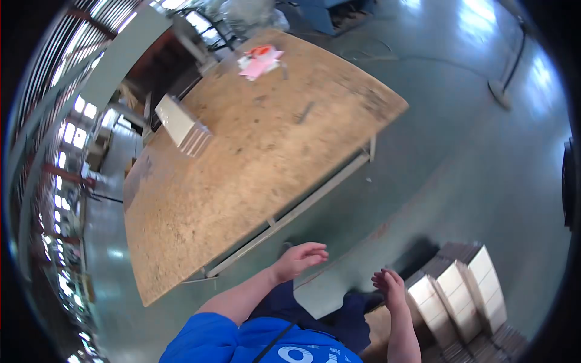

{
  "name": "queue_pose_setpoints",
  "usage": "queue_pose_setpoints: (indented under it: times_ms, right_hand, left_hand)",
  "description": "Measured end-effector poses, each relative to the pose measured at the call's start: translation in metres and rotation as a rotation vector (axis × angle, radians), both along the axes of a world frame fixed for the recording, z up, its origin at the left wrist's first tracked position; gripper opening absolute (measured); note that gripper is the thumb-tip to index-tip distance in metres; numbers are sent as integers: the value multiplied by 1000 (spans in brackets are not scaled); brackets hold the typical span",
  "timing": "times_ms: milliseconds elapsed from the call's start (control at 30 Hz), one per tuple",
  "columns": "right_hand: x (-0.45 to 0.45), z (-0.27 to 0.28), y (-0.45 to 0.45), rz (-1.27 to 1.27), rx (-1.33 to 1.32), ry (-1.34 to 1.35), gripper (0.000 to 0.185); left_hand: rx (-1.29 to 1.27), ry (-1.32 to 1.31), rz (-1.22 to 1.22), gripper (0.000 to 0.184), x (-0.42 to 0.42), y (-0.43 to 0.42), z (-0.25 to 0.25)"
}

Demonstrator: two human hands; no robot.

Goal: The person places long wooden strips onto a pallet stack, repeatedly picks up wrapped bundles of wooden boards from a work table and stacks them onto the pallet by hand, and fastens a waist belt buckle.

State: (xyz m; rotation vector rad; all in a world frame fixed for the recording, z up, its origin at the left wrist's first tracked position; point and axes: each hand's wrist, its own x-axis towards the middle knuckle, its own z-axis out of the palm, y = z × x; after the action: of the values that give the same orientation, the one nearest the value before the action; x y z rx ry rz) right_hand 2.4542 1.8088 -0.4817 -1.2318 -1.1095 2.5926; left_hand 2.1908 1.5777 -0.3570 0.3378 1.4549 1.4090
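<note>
Left hand [301,261]: held nothing visible; fingers extended, a narrow gap at the thumb, short of the table [242,169].
Right hand [390,286]: looked bare, fingers loosely curled, nothing gripped.
Stacks [454,284]: stood just outside the right hand, contact unclear; probably grouped there for easy reach.
Bundle [177,123]: lay near the table's far edge, well apart from both hands, perhaps for flat support.

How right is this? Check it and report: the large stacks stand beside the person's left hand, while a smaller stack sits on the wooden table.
Wrong hand: the head view shows the large stacks beside the right hand, not the left hand. The smaller stack does sit on the wooden table.
</note>
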Motion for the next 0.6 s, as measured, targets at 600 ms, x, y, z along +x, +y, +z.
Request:
queue_pose_setpoints:
  times_ms: [600]
  right_hand:
    - [-800, 196, -322, 513, 1010, 198, 45]
  left_hand:
    - [174, 381, 1063, 20, -382, -362, -37]
